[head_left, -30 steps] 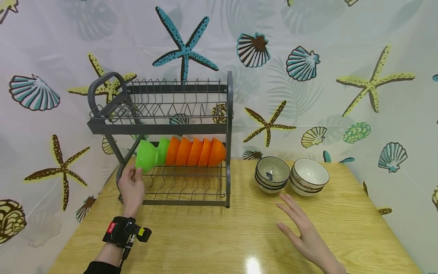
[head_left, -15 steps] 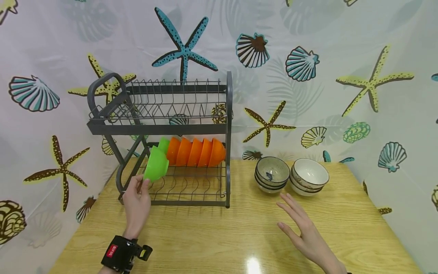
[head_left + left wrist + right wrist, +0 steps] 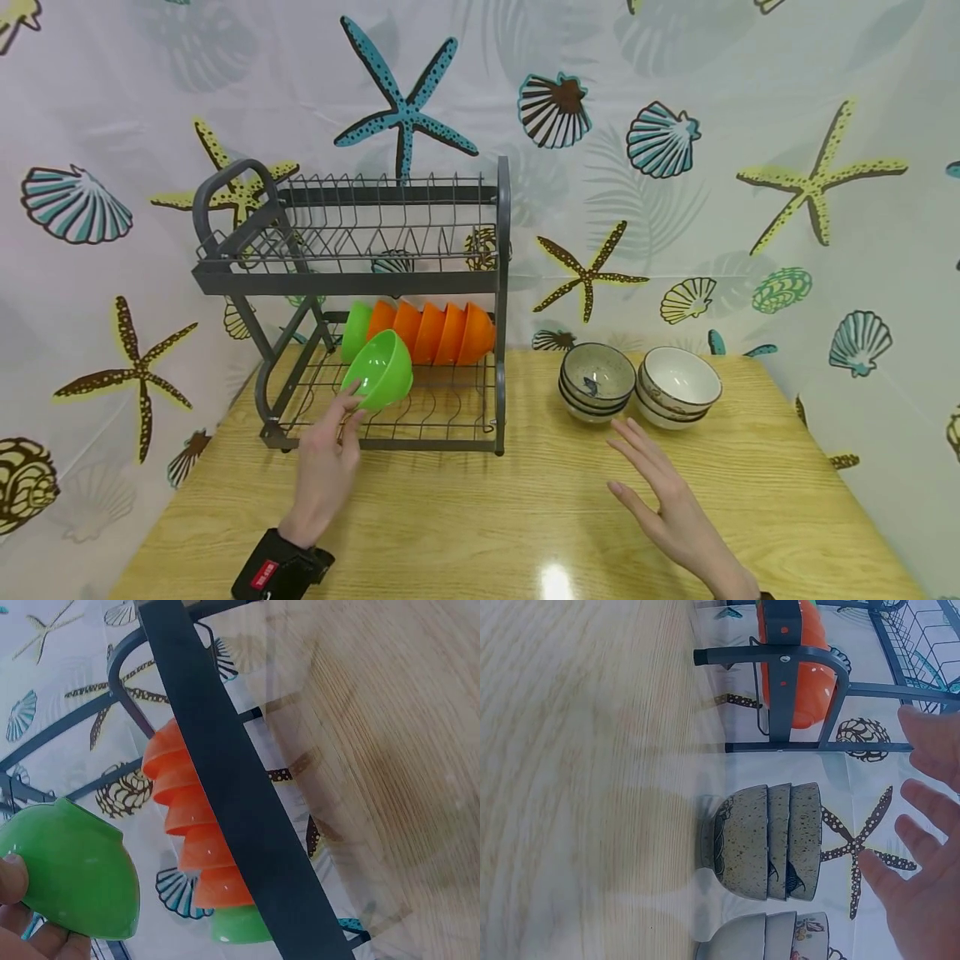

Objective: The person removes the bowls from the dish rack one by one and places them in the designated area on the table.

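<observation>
My left hand (image 3: 327, 467) pinches a green bowl (image 3: 381, 371) by its rim, in front of the lower tier of the dish rack (image 3: 352, 284). The bowl is tilted, its opening toward the upper left in the head view. In the left wrist view, the thumb and fingertips hold the same green bowl (image 3: 71, 870). Behind it, a row of orange bowls (image 3: 431, 333) stands on edge in the lower tier, with another green bowl (image 3: 356, 332) at its left end. My right hand (image 3: 678, 517) is held with fingers extended, touching nothing, near the stacked ceramic bowls.
A stack of speckled grey bowls (image 3: 597, 379) stands right of the rack on the wooden table (image 3: 465, 525). Beside it is a stack of white patterned bowls (image 3: 681, 385). The rack's upper wire tier overhangs the bowl row. A shell-print cloth (image 3: 742, 100) hangs behind.
My left hand has drawn the green bowl out from the row's left end, moving it rightward and nearer while turning its opening up. The right hand has stayed almost still.
</observation>
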Demonstrator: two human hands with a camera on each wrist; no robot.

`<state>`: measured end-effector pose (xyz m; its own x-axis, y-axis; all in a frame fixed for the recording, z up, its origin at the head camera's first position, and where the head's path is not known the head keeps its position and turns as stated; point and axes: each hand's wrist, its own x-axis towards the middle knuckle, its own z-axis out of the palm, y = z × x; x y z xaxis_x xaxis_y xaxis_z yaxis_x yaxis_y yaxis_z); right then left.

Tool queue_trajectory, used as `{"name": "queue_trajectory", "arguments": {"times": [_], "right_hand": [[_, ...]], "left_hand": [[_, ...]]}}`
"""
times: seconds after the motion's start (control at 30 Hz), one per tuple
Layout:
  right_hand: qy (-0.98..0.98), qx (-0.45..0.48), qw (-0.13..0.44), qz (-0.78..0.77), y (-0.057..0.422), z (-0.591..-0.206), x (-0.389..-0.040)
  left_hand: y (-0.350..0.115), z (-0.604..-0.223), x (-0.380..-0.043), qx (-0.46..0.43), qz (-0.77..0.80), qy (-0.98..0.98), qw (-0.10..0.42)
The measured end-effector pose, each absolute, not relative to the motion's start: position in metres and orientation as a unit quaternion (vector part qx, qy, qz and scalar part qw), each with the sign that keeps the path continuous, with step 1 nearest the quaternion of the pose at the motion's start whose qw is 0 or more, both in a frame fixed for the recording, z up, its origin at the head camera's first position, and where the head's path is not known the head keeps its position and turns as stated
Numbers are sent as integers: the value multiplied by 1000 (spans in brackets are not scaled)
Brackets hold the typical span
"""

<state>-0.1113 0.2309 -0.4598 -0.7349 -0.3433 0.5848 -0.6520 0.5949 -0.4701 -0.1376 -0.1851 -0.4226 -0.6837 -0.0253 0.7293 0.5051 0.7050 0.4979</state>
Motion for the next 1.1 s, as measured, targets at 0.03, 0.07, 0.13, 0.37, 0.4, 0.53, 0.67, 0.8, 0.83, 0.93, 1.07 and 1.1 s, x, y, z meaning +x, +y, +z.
{"name": "queue_trajectory", "arguments": {"times": [0.03, 0.07, 0.13, 0.37, 0.4, 0.53, 0.67, 0.8, 0.83, 0.93, 1.07, 1.1], "right_hand": [[-864, 288, 223, 347, 231, -459, -112], [-863, 289, 224, 347, 230, -459, -112], [-861, 293, 229, 348, 229, -458, -112], [-853, 300, 239, 353, 225, -454, -114], [-855, 297, 236, 355, 224, -454, -114], [-857, 292, 225, 360, 222, -452, -114], [-854, 294, 225, 365, 219, -450, -113], [-830, 325, 257, 374, 213, -446, -113], [-821, 336, 268, 376, 211, -446, -113], [-795, 368, 294, 383, 204, -443, -114], [-776, 395, 308, 383, 193, -440, -114], [-772, 402, 310, 382, 190, -439, -114]], "left_hand": [[-183, -422, -137, -147, -347, -848, 371], [-181, -422, -136, -152, -339, -851, 372], [-176, -422, -134, -165, -323, -853, 375], [-158, -422, -130, -223, -287, -851, 380], [-156, -422, -130, -228, -282, -852, 378], [-149, -422, -127, -255, -274, -850, 371], [-142, -421, -123, -288, -267, -842, 369], [-136, -420, -119, -312, -248, -841, 366], [-134, -420, -118, -317, -240, -843, 363], [-128, -420, -115, -330, -218, -846, 357], [-120, -422, -111, -347, -190, -852, 344], [-118, -422, -110, -352, -181, -853, 340]]}}
